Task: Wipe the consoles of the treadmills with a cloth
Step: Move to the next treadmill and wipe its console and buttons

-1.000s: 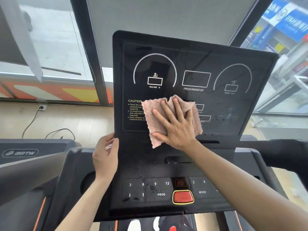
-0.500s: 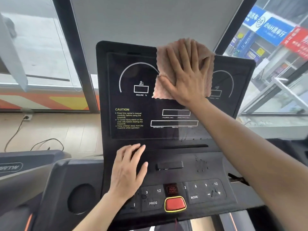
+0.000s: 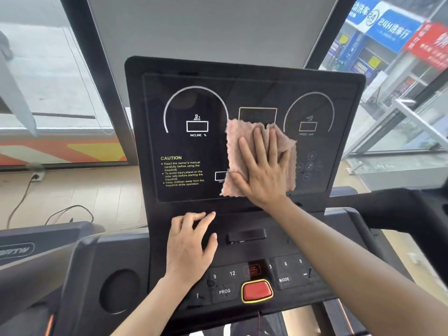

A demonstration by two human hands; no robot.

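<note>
A wall socket (image 3: pixel 36 176) sits low at far left, with a dark cable (image 3: pixel 72 212) looping over the tiled floor (image 3: pixel 72 192). Beyond the window (image 3: pixel 400 93) at far right hang blue and red shop signs (image 3: pixel 392 27).

- Pale beige tiled floor (image 3: pixel 80 197) to my left, daylit.
- White wall socket (image 3: pixel 37 176) with a dark trailing cable (image 3: pixel 69 212).
- Tall dark-framed windows (image 3: pixel 48 76); blue and red shop signs (image 3: pixel 397 27) outside, right.
</note>
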